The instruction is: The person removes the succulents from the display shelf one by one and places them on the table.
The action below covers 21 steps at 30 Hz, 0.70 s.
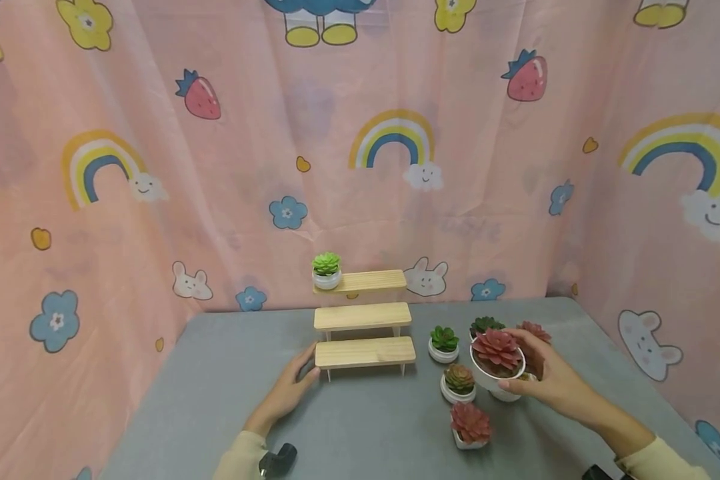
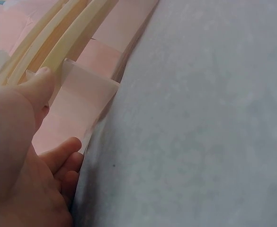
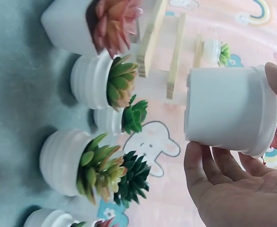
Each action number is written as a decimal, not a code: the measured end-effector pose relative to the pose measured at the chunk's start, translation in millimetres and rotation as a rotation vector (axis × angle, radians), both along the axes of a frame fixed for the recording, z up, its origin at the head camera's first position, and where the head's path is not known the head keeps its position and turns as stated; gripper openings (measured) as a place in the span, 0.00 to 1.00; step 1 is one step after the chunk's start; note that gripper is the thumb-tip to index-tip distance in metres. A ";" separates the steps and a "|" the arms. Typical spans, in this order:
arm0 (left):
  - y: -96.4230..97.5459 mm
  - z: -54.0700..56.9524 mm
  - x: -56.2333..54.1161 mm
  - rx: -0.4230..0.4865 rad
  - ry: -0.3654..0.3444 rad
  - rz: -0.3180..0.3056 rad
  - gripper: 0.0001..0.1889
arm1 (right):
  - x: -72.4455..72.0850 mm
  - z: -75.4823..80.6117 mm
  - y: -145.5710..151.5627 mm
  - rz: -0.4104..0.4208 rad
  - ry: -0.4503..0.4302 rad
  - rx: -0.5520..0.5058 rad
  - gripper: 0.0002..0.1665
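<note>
My right hand (image 1: 555, 377) holds a round white pot with a red succulent (image 1: 497, 350) above the other pots. In the right wrist view the white pot (image 3: 230, 106) lies between thumb and fingers, its plant mostly hidden. My left hand (image 1: 287, 390) grips the left end of a three-step wooden display stand (image 1: 366, 352). The left wrist view has the thumb against the end of a wooden step (image 2: 60, 56), near a clear leg (image 2: 84, 94). On the left of the top step sits a bright green potted succulent (image 1: 327, 270).
Right of the stand are a green potted succulent (image 1: 443, 343), a green-and-reddish one (image 1: 459, 383) and a red one in a square pot (image 1: 471, 425). More succulents stand partly hidden behind the right hand. A pink patterned curtain (image 1: 240, 167) borders the grey table (image 1: 216, 373).
</note>
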State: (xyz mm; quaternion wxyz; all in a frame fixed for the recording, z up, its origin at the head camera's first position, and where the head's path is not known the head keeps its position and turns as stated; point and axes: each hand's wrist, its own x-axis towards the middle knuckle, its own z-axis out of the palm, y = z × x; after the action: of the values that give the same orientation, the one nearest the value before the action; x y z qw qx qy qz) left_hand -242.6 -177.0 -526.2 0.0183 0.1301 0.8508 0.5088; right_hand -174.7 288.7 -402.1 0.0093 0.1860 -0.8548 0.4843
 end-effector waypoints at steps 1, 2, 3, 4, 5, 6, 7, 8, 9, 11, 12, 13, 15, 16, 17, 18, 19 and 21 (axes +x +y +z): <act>0.1 0.6 -0.4 -0.001 0.005 -0.001 0.33 | 1.2 -1.2 1.8 -0.008 -0.002 0.011 0.42; 0.1 1.0 -0.7 -0.005 0.004 -0.001 0.33 | 2.5 -2.6 3.6 -0.023 0.002 0.027 0.42; 0.0 0.7 -1.1 -0.005 0.004 0.000 0.33 | 3.9 -4.2 5.8 -0.030 0.000 0.039 0.42; -0.3 0.2 -1.4 -0.007 0.002 0.001 0.34 | 5.4 -5.9 8.2 -0.035 -0.008 0.046 0.42; -0.9 -0.8 -1.8 -0.010 0.000 0.002 0.34 | 7.0 -7.7 10.5 -0.045 -0.021 0.058 0.43; -1.3 -1.6 -1.8 -0.012 -0.004 0.004 0.34 | 8.5 -9.6 12.9 -0.045 -0.035 0.060 0.43; -1.5 -1.6 -2.1 -0.012 -0.011 0.006 0.34 | 10.4 -11.2 15.1 -0.054 -0.056 0.066 0.43; -1.7 -1.1 -2.1 -0.007 -0.013 0.005 0.34 | 12.1 -12.7 17.4 -0.056 -0.069 0.069 0.43; -2.0 -0.6 -2.2 -0.005 -0.013 0.005 0.34 | 13.9 -14.2 19.5 -0.057 -0.087 0.072 0.43; -2.3 0.4 -2.7 -0.006 -0.013 0.006 0.34 | 17.2 -18.2 23.3 -0.055 -0.107 0.065 0.44; -2.2 1.0 -3.0 -0.006 -0.011 0.006 0.34 | 19.1 -20.4 25.2 -0.051 -0.116 0.057 0.44; -2.3 1.3 -3.4 -0.006 -0.011 0.005 0.34 | 20.9 -23.0 26.9 -0.052 -0.131 0.053 0.44; -2.3 0.7 -3.9 -0.013 -0.005 0.006 0.35 | 23.8 -28.7 31.0 -0.044 -0.158 0.042 0.45; -2.3 0.2 -4.0 -0.014 -0.004 0.008 0.35 | 25.0 -31.6 33.1 -0.040 -0.175 0.037 0.45; -2.1 -0.1 -3.8 -0.017 -0.005 0.009 0.35 | 26.1 -34.3 35.1 -0.045 -0.200 0.043 0.46; -2.0 -0.3 -3.4 -0.017 -0.009 0.009 0.35 | 26.8 -36.9 37.0 -0.050 -0.228 0.053 0.46; -1.9 -0.6 -3.0 -0.019 -0.014 0.010 0.35 | 27.1 -39.4 38.9 -0.053 -0.254 0.065 0.47; -1.8 -0.4 -1.7 -0.022 -0.018 0.013 0.35 | 27.3 -44.7 42.8 -0.043 -0.280 0.085 0.48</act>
State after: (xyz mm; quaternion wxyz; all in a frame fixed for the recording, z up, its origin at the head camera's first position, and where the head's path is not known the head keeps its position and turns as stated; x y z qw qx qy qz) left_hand -244.3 -178.8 -526.6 0.0242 0.1199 0.8569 0.5008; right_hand -147.5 331.5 -446.8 -0.1076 0.0986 -0.8713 0.4684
